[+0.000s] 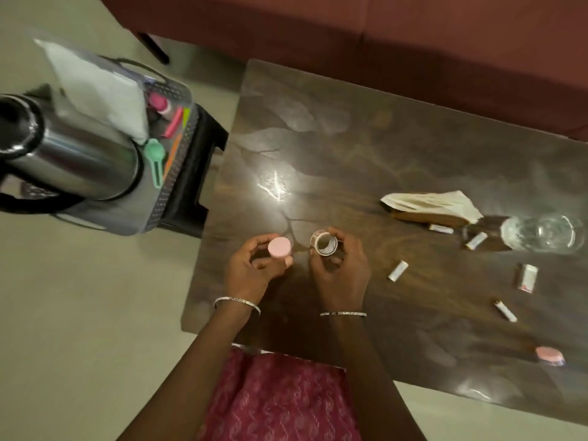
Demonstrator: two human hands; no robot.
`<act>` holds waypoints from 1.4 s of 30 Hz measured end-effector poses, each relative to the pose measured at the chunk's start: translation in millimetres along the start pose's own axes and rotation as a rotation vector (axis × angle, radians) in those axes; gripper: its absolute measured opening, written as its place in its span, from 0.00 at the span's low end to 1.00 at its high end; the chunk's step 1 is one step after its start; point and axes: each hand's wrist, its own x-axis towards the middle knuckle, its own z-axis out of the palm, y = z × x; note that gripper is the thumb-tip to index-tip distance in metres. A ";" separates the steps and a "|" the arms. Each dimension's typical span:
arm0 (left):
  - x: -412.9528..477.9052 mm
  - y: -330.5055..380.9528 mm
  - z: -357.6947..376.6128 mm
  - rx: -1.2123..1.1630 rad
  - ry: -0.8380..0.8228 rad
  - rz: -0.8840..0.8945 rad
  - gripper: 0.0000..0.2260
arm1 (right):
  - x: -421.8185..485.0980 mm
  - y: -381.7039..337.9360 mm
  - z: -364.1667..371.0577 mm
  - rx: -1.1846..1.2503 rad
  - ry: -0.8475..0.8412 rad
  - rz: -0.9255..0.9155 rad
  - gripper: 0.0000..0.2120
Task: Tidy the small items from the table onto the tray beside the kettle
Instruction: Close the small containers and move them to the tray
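Small jar (pixel 324 246), lid off, head view: right hand (pixel 342 275) grips it above the near-left part of the table (pixel 350 138). Left hand (pixel 246 268) grips pink lid (pixel 280 247) just beside the jar, not touching. Sachets (pixel 397 270) lie scattered to the right. Tray (pixel 178 173) beside kettle (pixel 73 160), well apart, left.

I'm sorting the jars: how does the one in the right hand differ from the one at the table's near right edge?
The held jar is open, its pink lid apart in the left hand; the edge jar is capped. The right hand grips the held jar; the edge jar rests on the table, untouched. Both are small, with pink lids.
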 end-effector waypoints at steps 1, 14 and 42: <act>3.0 4.5 -13.0 0.011 0.019 0.016 0.20 | 0.4 -8.1 10.6 0.015 -0.001 0.000 0.22; 68.9 37.1 -172.6 0.511 0.579 0.352 0.17 | 26.4 -124.8 160.4 0.098 -0.203 -0.173 0.22; 131.4 -14.5 -242.5 1.081 0.655 0.120 0.06 | 41.5 -169.5 326.5 -0.841 -0.542 -0.602 0.26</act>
